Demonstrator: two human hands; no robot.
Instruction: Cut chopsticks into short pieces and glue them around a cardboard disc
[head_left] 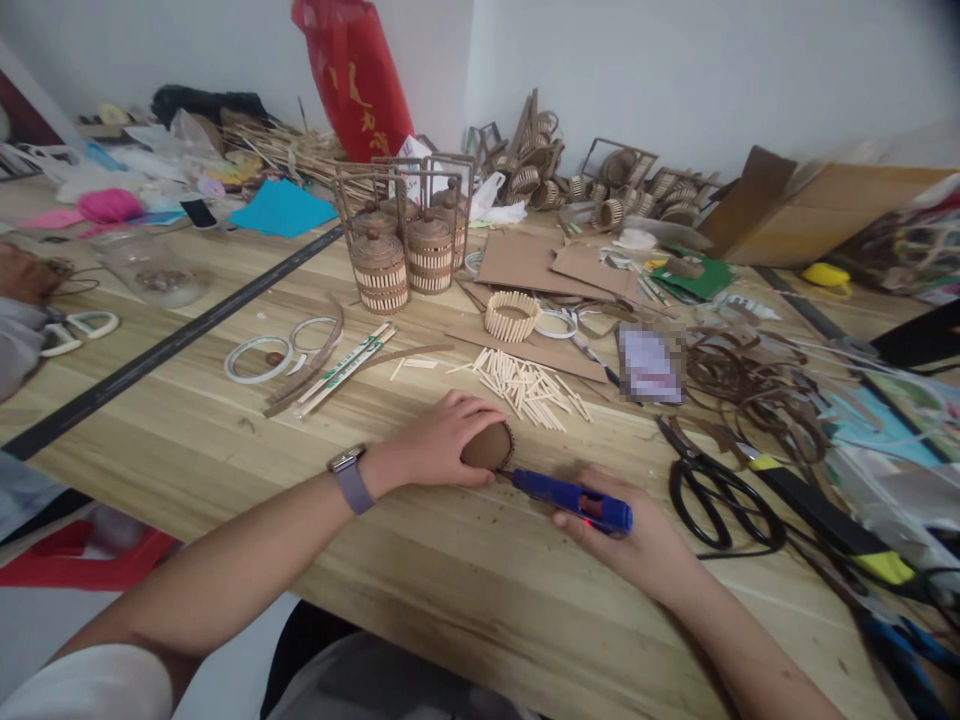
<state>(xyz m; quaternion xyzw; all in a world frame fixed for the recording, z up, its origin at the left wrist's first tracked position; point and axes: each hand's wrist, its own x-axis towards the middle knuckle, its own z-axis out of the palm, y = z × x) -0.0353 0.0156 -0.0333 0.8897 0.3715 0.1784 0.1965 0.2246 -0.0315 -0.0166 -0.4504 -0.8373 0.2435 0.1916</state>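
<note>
While sticks (529, 390) lie beyond, scissors (697, 463) flank the right hand (637, 535).

Muted, diffuse light – blurry, stretched edges

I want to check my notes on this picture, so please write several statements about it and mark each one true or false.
1. The right hand holds a blue tool. True.
2. The left hand is apart from the brown round piece. False: its thumb and fingers are around the piece.
3. The stick ring is beyond the loose sticks. True.
4. The watch is on the right wrist. False: it is on the left wrist.
5. Black-handled scissors lie on the table. True.
</note>
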